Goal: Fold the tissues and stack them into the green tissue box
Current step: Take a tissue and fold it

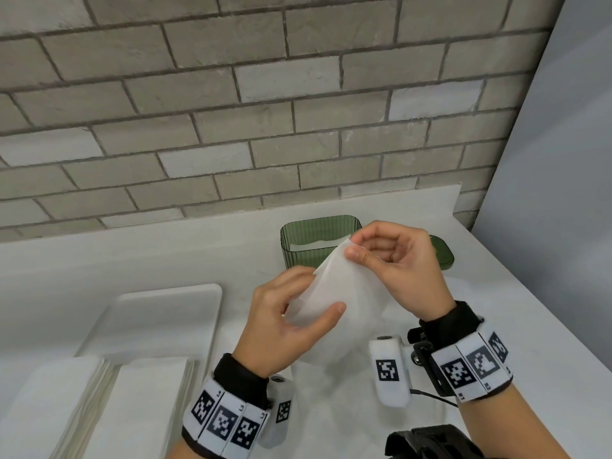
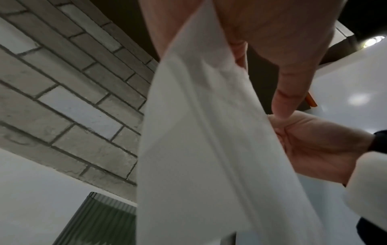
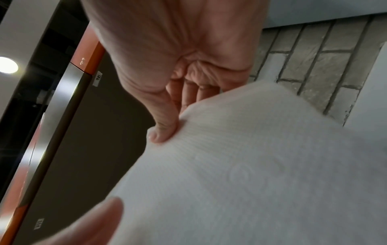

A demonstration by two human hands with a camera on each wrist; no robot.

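Both hands pinch one thin white tissue [image 1: 334, 293] midair, left hand [image 1: 291, 323] low, right hand [image 1: 394, 260] top corner, green tissue box [image 1: 318, 240] at 12 o'clock.

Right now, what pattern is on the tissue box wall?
Translucent green tissue box with vertical ribbing; clearest in the head view.

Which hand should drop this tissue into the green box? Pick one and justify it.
Right. The right hand pinches the tissue at its top corner, directly beside the green tissue box; the left hand holds it lower and farther away.
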